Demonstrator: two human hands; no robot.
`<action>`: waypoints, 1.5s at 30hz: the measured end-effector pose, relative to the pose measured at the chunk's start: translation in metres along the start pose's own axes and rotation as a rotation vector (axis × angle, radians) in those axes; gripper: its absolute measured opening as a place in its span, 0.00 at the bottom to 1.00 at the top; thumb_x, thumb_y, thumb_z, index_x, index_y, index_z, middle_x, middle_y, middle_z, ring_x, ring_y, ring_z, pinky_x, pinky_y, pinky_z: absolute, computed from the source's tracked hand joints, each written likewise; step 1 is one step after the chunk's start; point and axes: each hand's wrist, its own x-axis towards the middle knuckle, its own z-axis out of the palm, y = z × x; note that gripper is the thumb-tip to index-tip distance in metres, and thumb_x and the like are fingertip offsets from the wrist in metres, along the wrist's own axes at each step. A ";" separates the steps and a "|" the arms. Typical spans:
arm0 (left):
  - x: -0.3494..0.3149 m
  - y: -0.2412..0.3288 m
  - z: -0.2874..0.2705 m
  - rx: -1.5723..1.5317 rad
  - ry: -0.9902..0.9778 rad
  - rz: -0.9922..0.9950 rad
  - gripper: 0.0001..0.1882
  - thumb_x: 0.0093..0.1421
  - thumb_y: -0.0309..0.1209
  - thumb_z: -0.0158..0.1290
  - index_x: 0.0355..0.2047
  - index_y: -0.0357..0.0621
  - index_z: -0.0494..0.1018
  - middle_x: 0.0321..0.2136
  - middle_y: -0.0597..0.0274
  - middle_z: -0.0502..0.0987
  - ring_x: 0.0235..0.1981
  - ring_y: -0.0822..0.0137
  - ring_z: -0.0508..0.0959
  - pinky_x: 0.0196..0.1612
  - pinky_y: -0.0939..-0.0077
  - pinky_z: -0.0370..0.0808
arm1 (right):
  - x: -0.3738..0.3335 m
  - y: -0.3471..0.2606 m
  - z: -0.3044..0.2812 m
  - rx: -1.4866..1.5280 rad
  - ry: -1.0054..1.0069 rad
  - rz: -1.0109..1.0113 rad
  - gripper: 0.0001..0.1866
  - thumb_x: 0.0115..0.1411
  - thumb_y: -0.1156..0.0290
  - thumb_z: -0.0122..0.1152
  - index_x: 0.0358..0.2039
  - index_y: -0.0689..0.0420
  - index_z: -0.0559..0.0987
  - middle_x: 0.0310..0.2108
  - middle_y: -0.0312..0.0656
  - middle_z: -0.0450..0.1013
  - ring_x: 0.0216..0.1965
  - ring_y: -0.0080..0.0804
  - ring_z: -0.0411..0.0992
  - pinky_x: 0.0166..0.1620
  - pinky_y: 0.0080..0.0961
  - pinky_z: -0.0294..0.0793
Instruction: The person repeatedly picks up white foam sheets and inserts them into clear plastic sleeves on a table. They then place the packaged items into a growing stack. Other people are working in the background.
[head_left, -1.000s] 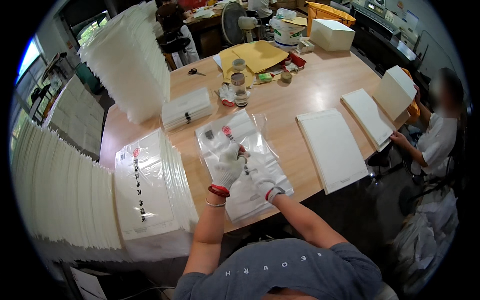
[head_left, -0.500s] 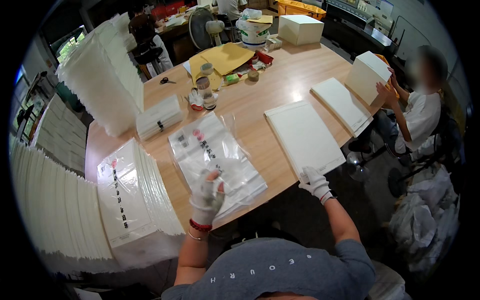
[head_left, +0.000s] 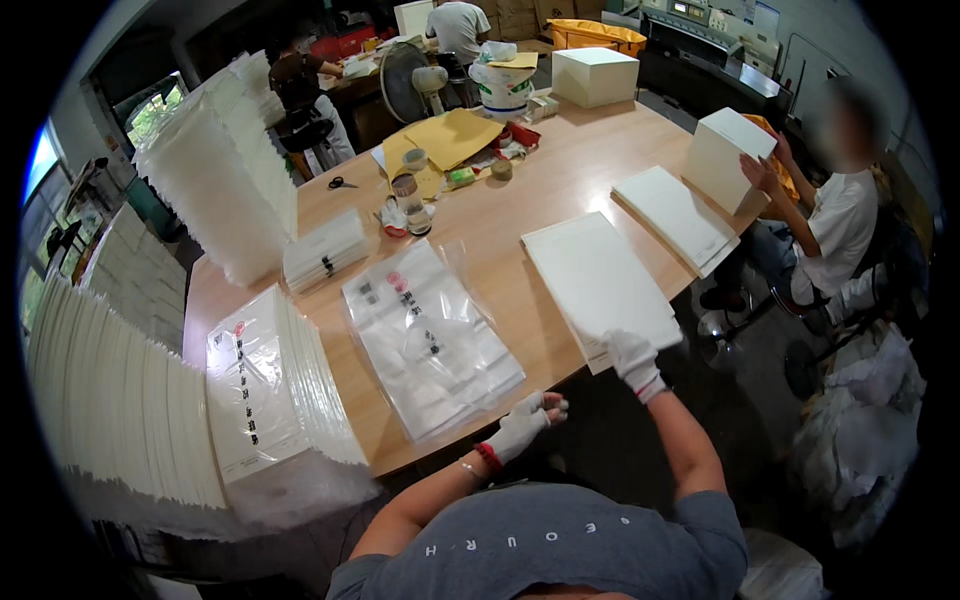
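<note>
My right hand [head_left: 632,362], in a white glove, is closed on the near edge of white paper [head_left: 600,280] on the table's right half. The top paper there is skewed over the stack below; how many sheets are in the grip is hidden. In front of the table edge hangs my left hand [head_left: 525,422], gloved with bare fingertips and a red cuff, fingers apart and holding nothing. Beside it on the table lie clear plastic bags [head_left: 430,335] with dark and red print.
Tall stacks of filled bags [head_left: 120,400] stand at left, with another pile [head_left: 265,400] beside them. A bottle [head_left: 410,203], scissors [head_left: 342,183] and yellow envelopes [head_left: 455,138] lie farther back. A co-worker [head_left: 835,215] at right handles a white paper block [head_left: 730,155].
My left hand has moved right and down, off the plastic bags, toward my right hand. The top paper under my right hand has shifted out of line with its stack.
</note>
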 end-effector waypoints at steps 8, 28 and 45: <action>0.005 0.016 -0.030 0.542 0.120 -0.153 0.12 0.51 0.28 0.47 0.36 0.36 0.69 0.24 0.61 0.72 0.27 0.67 0.72 0.29 0.73 0.71 | -0.056 -0.027 -0.011 0.962 -0.285 0.244 0.22 0.59 0.56 0.44 0.40 0.62 0.72 0.35 0.48 0.71 0.34 0.39 0.71 0.41 0.31 0.72; -0.049 0.160 -0.141 0.732 0.708 0.145 0.28 0.49 0.38 0.54 0.49 0.38 0.65 0.49 0.48 0.65 0.52 0.58 0.65 0.52 0.60 0.62 | -0.022 -0.160 -0.040 0.510 -0.249 -0.107 0.15 0.47 0.72 0.54 0.38 0.53 0.75 0.40 0.50 0.71 0.31 0.46 0.72 0.31 0.33 0.73; -0.028 0.028 -0.194 1.994 0.958 0.858 0.17 0.59 0.30 0.40 0.50 0.49 0.63 0.46 0.55 0.67 0.47 0.60 0.68 0.41 0.66 0.71 | 0.089 -0.168 0.099 0.294 -0.552 -0.032 0.32 0.49 0.59 0.59 0.51 0.61 0.63 0.45 0.51 0.64 0.45 0.47 0.64 0.49 0.34 0.63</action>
